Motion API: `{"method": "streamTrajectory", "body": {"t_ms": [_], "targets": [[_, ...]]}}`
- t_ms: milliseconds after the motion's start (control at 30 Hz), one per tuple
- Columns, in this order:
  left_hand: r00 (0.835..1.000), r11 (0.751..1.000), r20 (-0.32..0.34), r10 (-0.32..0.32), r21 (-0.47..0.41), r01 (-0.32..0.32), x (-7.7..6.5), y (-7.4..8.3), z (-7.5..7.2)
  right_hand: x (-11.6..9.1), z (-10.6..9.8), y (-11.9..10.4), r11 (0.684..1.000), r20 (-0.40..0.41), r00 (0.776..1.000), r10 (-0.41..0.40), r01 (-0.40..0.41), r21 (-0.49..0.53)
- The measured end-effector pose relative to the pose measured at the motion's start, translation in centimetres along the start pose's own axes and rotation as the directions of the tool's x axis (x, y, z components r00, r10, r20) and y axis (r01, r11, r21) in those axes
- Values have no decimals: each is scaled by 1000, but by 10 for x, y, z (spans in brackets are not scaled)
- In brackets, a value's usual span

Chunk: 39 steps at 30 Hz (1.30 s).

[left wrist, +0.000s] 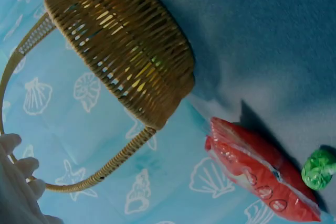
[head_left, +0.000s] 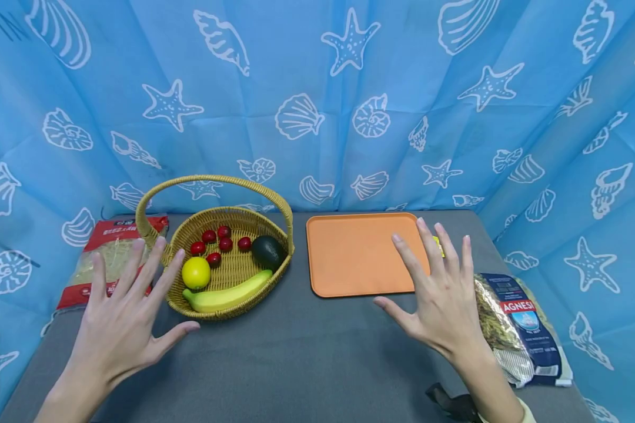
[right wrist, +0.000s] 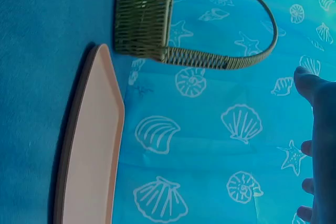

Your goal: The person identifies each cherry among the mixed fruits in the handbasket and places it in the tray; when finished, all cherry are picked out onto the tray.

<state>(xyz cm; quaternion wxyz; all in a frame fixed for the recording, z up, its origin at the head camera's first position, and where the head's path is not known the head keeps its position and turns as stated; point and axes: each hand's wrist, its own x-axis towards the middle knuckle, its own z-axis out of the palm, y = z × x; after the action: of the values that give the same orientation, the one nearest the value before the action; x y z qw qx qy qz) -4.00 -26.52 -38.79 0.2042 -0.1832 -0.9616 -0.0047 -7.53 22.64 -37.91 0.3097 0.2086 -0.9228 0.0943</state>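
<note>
My left hand point(head_left: 119, 326) is raised with its fingers spread, in front of a wicker basket point(head_left: 291, 235) and holding nothing. Inside the basket lie a banana point(head_left: 227, 295), a yellow lemon-like fruit point(head_left: 196, 273), a dark avocado point(head_left: 268, 252) and several red cherries point(head_left: 225, 244). On the other side, my right hand point(head_left: 444, 305) is also raised, fingers spread and holding nothing. Its fingers overlap the right edge of an orange tray point(head_left: 362, 252) in the head view. From the right wrist, the tray point(right wrist: 92, 150) shows edge-on beside the basket point(right wrist: 142, 19).
A red-and-clear food bag point(head_left: 108, 252) lies left of the basket. On the right is a blue Agnesi pasta bag point(head_left: 529, 326). A small yellow item point(head_left: 438, 247) is partly hidden behind the right fingers. The left wrist view shows a green object point(left wrist: 317, 170). A shell-patterned curtain point(head_left: 317, 106) surrounds the grey table.
</note>
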Motion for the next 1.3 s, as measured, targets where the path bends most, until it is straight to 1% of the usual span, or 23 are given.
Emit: {"method": "streamTrajectory", "body": {"t_ms": [133,267,367,433,500,567,600,667,800,833,867,900,933,1033,1133,1233,1300], "targets": [[999,998,-29,-19,-56,18,-2,1,2,3,3,-9,999,-3,1000,-9,9,53],[997,991,-30,-67,-119,63,-4,4,2,7,10,-21,989,-2,1000,-30,30,144],[992,978,-2,-129,-165,127,-4,6,2,10,17,-30,968,-3,999,-42,41,248],[985,964,18,-173,-200,173,-4,7,2,13,22,-36,945,4,999,-38,35,326],[977,947,42,-210,-239,214,-4,7,5,16,27,-42,907,39,999,-16,-2,421],[967,925,77,-241,-285,253,-4,6,9,21,32,-47,854,86,996,10,-54,517],[962,911,98,-256,-309,274,-5,4,11,23,35,-50,823,116,993,20,-82,562],[946,880,155,-286,-348,323,-5,2,17,29,42,-56,743,182,983,35,-147,653],[896,819,284,-341,-379,432,-8,-4,29,41,60,-69,577,297,955,-1,-242,780],[885,808,305,-351,-380,451,-9,-5,32,45,65,-74,535,323,946,-16,-265,802],[879,798,316,-358,-385,464,-10,-5,35,49,69,-78,500,347,937,-36,-283,818],[872,788,323,-367,-390,476,-11,-6,37,53,74,-83,471,367,929,-58,-299,830],[870,780,321,-374,-399,482,-12,-6,39,58,78,-88,443,388,918,-81,-315,839],[873,761,281,-398,-430,485,-13,-5,44,73,90,-105,386,435,887,-155,-351,853],[870,742,261,-418,-454,493,-14,-4,47,91,103,-121,356,478,850,-223,-385,851],[860,720,269,-434,-470,511,-14,-3,48,108,115,-137,321,518,812,-269,-432,843],[853,707,281,-439,-479,521,-14,-3,49,119,124,-146,317,538,793,-287,-451,834]]}}
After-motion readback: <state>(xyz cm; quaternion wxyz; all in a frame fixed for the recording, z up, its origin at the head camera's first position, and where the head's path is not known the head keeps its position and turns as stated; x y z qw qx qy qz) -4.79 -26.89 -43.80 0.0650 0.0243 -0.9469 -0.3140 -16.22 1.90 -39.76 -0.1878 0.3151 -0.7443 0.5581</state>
